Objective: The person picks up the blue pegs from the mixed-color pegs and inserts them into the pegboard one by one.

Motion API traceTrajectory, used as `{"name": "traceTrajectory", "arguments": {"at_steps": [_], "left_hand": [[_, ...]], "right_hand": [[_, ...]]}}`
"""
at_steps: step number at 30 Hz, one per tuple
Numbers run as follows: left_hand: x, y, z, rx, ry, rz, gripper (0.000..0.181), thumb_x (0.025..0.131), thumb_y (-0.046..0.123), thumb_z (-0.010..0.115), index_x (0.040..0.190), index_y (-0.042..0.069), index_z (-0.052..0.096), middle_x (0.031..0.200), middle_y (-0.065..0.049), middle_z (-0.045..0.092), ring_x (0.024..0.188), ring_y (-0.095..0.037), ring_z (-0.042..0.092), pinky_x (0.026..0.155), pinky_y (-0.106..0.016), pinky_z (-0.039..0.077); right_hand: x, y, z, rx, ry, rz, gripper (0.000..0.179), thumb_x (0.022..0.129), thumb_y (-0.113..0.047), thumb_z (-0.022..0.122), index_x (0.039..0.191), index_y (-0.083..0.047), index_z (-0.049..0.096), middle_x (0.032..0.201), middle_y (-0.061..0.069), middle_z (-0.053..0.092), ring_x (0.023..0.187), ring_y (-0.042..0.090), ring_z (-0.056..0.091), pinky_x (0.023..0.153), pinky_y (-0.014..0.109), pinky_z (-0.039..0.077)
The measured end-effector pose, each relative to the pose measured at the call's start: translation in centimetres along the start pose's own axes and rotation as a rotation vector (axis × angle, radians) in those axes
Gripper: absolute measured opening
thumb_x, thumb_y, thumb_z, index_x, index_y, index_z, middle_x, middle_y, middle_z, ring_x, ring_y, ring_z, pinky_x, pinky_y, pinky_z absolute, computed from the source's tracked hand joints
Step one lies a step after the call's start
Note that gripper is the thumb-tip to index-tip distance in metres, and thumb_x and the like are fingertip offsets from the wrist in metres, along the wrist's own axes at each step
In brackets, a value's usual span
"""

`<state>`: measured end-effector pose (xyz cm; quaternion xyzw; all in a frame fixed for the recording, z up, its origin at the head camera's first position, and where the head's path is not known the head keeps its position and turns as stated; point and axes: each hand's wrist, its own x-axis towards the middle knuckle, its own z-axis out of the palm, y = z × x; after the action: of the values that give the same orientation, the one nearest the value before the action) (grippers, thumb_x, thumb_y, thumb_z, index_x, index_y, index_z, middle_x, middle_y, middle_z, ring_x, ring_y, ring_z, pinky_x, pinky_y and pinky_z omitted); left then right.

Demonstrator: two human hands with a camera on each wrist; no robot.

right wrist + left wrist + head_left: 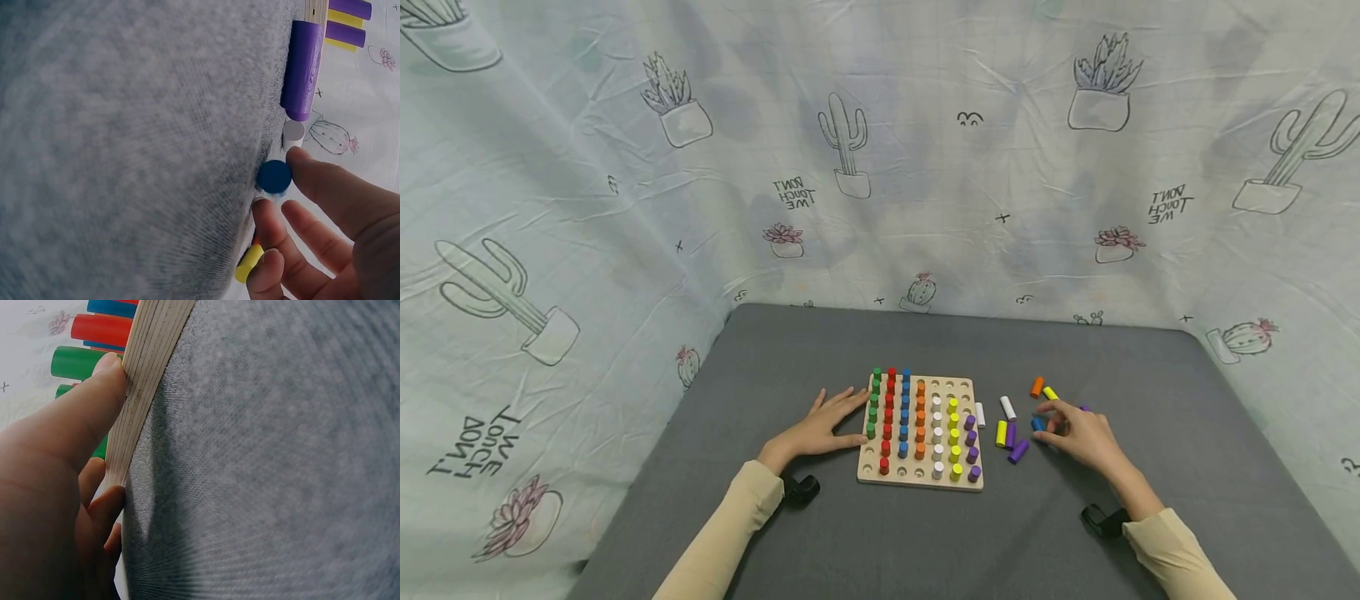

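Observation:
A wooden pegboard (920,479) stands on the grey table with upright pegs in coloured columns: green, red, blue, orange, white, yellow and purple. Along its left edge rests my left hand (820,427), fingers spread. In the left wrist view the thumb (94,406) touches the board's side beside a green peg (78,361). Right of the board, my right hand (1084,435) pinches a blue peg (1038,423) between thumb and finger, low at the table. The right wrist view shows that blue peg (275,177) end-on, the thumb against it.
Between board and right hand lie loose pegs: white (1007,407), yellow (1002,433) and purple (1018,452). Another white peg (980,415) lies against the board's right edge. Beyond the right hand are an orange peg (1037,387) and a yellow one (1050,392). A printed cloth hangs behind.

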<state>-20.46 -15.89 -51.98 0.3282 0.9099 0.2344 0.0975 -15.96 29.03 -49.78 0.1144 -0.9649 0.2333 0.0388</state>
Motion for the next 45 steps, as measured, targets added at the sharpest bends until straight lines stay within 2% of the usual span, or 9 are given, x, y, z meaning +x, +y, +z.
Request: {"name": "traceTrajectory", "arguments": {"at_steps": [10,18,27,35,45], "left_hand": [[0.0,0.2,-0.1,0.018,-0.003,-0.031,0.079,0.079,0.061,0.045,0.142,0.025,0.013,0.146,0.005,0.016,0.134,-0.019,0.009,0.104,-0.054,-0.006],[-0.1,0.2,-0.1,0.015,-0.005,-0.021,0.079,0.08,0.06,0.045,0.142,0.024,0.013,0.146,0.003,0.016,0.134,-0.019,0.008,0.105,-0.053,-0.007],[0.0,0.0,0.1,0.004,-0.003,-0.018,0.08,0.079,0.062,0.045,0.142,0.025,0.011,0.146,0.005,0.014,0.134,-0.019,0.007,0.104,-0.054,-0.007],[-0.1,0.1,0.0,0.0,-0.007,-0.021,0.079,0.079,0.061,0.045,0.142,0.026,0.011,0.146,0.006,0.014,0.134,-0.018,0.007,0.104,-0.052,-0.008],[0.0,0.1,-0.1,-0.006,-0.012,-0.008,0.079,0.08,0.06,0.045,0.142,0.025,0.011,0.146,0.005,0.014,0.134,-0.02,0.008,0.104,-0.053,-0.009]], "right_hand": [[0.1,-0.1,-0.1,-0.031,-0.024,-0.011,0.027,0.074,-0.029,0.069,0.096,-0.016,0.063,0.063,-0.016,0.055,0.055,-0.002,0.046,0.058,0.027,0.028],[0.1,-0.3,-0.1,-0.024,-0.026,-0.016,0.024,0.075,-0.024,0.068,0.097,-0.016,0.062,0.063,-0.015,0.054,0.053,-0.002,0.044,0.058,0.027,0.026],[0.2,-0.4,-0.2,0.006,-0.003,-0.034,0.023,0.077,-0.024,0.067,0.098,-0.017,0.062,0.064,-0.016,0.054,0.051,-0.002,0.044,0.063,0.033,0.028],[0.5,-0.6,-0.2,0.02,0.032,-0.045,0.021,0.078,-0.023,0.066,0.097,-0.017,0.06,0.064,-0.014,0.054,0.047,-0.002,0.042,0.06,0.027,0.029],[0.8,-1.2,-0.4,0.076,0.061,-0.033,0.022,0.077,-0.025,0.066,0.096,-0.015,0.059,0.067,-0.01,0.056,0.049,0.0,0.045,0.066,0.032,0.03]]}}
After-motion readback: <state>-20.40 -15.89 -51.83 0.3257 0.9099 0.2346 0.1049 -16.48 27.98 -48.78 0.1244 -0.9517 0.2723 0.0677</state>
